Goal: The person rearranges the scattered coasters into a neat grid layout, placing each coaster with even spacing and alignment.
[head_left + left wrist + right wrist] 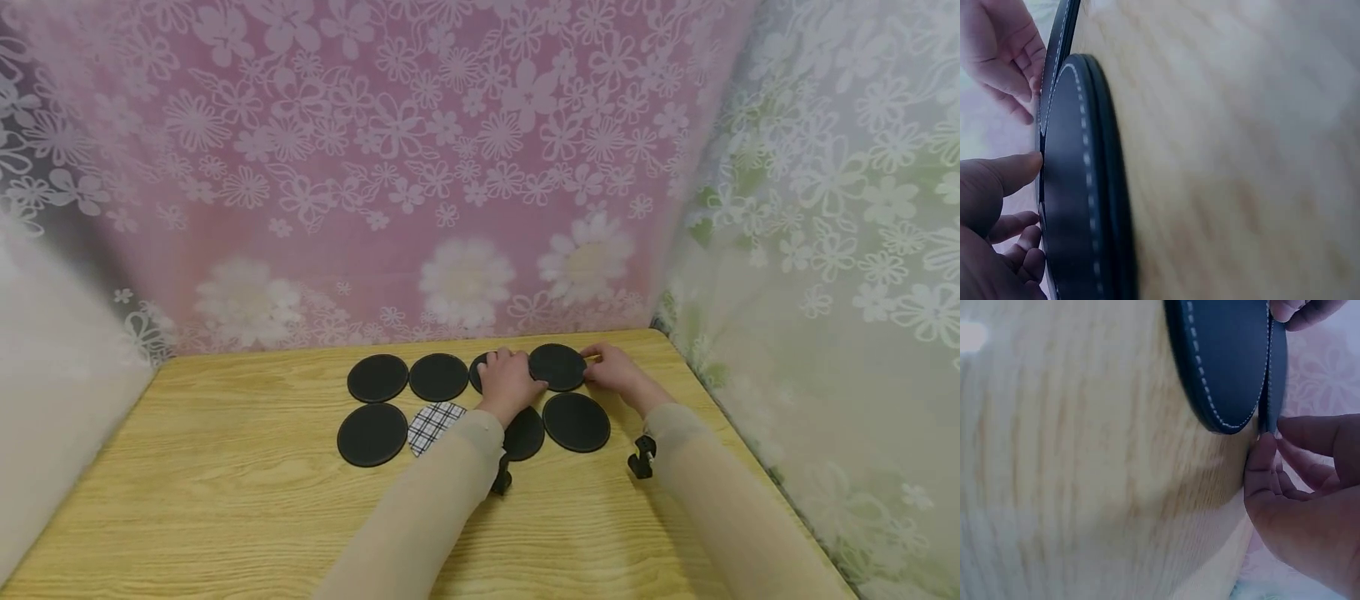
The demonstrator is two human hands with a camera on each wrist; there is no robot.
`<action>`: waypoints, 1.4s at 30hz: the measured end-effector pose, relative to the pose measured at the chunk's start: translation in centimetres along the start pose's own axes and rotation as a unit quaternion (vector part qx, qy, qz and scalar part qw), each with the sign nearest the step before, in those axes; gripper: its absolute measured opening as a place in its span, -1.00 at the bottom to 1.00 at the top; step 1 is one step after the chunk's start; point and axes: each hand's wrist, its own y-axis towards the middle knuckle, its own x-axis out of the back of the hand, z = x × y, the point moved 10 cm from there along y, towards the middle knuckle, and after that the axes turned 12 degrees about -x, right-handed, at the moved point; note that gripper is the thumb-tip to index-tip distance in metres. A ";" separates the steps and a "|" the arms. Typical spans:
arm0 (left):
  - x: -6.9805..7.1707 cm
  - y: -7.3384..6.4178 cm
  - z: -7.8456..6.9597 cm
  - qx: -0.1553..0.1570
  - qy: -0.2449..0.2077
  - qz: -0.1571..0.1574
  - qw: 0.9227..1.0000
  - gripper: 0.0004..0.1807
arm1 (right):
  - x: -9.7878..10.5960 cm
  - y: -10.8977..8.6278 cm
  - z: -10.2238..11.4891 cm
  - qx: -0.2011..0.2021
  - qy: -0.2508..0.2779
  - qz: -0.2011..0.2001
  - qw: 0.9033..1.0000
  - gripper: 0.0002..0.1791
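Observation:
Round black coasters with pale edge stitching lie in two rows on the table. My right hand [617, 371] is at the right rim of the back right coaster [557, 367], pinching its edge between thumb and fingers; in the right wrist view the fingertips [1265, 447] meet there. My left hand [510, 382] reaches over the neighbouring back coaster [476, 375] and partly covers it. Its thumb touches the left side of the back right coaster, its other fingers spread to the left. Below lie the front right coaster [576, 422] and another black coaster [525, 435] beside the left sleeve.
To the left are more black coasters [372, 435] and a black-and-white checked coaster [435, 423], partly hidden by the sleeve. The wooden table [225, 500] meets a pink floral curtain [375, 208] behind and a pale floral curtain [825, 333] on the right.

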 end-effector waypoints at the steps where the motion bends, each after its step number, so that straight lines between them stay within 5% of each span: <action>1: 0.1 0.0 0.0 -0.001 0.003 0.000 1.000 -0.42 | 0.0 0.0 0.0 0.004 -0.010 -0.002 1.000 -0.39; 10: 0.5 -0.2 0.3 -0.011 0.013 0.007 1.000 -0.46 | -0.9 -0.1 0.9 0.035 -0.092 0.003 0.995 -0.22; 42: -0.4 0.0 0.3 -0.045 -0.011 0.024 0.999 -0.33 | -0.7 0.2 0.2 0.028 -0.089 0.008 0.996 -0.19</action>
